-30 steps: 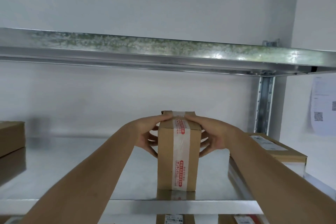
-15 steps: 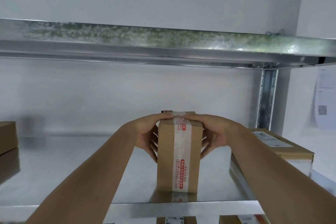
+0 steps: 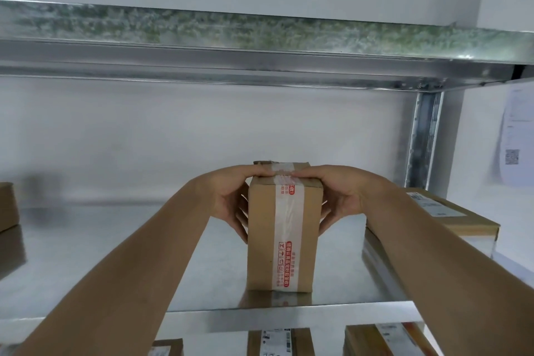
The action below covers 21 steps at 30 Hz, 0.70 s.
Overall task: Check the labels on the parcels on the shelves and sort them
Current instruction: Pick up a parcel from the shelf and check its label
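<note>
A small brown cardboard parcel (image 3: 261,243) stands upright near the front edge of the metal shelf (image 3: 115,263). Clear tape with red print runs down its near face. My left hand (image 3: 228,199) grips its upper left side, thumb over the top edge and fingers along the side. My right hand (image 3: 342,199) grips the upper right side the same way. No label shows on the face turned to me.
A flat parcel with a white label (image 3: 450,217) lies on the shelf at right. Another box (image 3: 7,205) sits at the far left. Labelled parcels (image 3: 277,341) lie on the shelf below. An upper shelf (image 3: 260,46) hangs overhead; a post (image 3: 422,139) stands at right.
Both hands have closed in tighter on the parcel's top, and the parcel sits slightly nearer the shelf's front edge. The view has tilted a little upward.
</note>
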{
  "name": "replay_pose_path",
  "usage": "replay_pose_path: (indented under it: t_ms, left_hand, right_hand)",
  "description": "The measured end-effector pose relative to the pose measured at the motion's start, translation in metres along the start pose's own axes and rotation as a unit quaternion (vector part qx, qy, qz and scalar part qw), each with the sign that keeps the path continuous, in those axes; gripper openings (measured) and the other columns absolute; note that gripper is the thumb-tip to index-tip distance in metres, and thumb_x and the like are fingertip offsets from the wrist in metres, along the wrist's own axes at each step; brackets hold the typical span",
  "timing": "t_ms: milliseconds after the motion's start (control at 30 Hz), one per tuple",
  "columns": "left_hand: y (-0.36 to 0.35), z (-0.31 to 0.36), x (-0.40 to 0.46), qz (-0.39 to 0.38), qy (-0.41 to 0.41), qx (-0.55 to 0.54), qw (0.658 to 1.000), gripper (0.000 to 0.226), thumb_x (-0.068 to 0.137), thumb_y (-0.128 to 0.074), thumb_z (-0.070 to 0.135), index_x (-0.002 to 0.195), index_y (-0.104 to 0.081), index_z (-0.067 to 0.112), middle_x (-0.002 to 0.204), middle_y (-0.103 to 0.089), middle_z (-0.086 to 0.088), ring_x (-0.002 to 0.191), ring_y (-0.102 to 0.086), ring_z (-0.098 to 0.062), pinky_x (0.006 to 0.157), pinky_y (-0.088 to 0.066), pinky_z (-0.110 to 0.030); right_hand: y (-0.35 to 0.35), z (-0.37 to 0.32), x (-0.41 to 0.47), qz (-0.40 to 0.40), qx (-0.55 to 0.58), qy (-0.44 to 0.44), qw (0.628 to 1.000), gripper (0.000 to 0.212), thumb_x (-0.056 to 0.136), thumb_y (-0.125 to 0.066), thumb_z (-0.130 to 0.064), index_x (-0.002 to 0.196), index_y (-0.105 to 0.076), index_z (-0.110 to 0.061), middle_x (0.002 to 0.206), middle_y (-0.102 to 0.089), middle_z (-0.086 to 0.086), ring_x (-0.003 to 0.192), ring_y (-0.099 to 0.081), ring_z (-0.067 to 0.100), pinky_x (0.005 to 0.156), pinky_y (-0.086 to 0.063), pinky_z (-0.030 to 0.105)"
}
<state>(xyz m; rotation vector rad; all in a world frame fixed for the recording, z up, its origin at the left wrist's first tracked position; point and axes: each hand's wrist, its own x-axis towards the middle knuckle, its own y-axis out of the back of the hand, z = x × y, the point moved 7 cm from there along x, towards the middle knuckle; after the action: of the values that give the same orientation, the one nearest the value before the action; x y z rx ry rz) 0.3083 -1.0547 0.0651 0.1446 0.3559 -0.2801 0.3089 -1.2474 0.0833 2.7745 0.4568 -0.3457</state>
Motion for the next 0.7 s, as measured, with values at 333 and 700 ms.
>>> replay_pose_path:
  t_ms: [333, 700]
  left_hand:
    - [-0.001, -0.002, -0.002, 0.006, -0.007, -0.011, 1.000, 0.110, 0.051, -0.093, 0.053, 0.142, -0.050, 0.010, 0.135, -0.057, -0.028, 0.122, -0.054, -0.055, 0.093, -0.043, -0.079]
    - [-0.011, -0.029, -0.012, 0.146, -0.136, -0.122, 0.972, 0.074, 0.090, -0.043, 0.079, 0.121, -0.070, 0.017, 0.101, -0.072, -0.008, 0.104, -0.065, -0.028, 0.098, -0.053, -0.050]
  right_hand:
    - [0.000, 0.003, -0.003, 0.010, 0.004, 0.003, 1.000, 0.063, 0.081, -0.078, -0.052, 0.127, -0.064, -0.011, 0.124, -0.065, 0.025, 0.104, -0.068, 0.050, 0.081, -0.055, 0.071]
    - [-0.006, 0.030, -0.009, 0.109, 0.103, 0.053, 0.987, 0.071, 0.092, -0.040, -0.078, 0.121, -0.067, -0.019, 0.119, -0.069, 0.014, 0.115, -0.062, 0.039, 0.106, -0.043, 0.064]
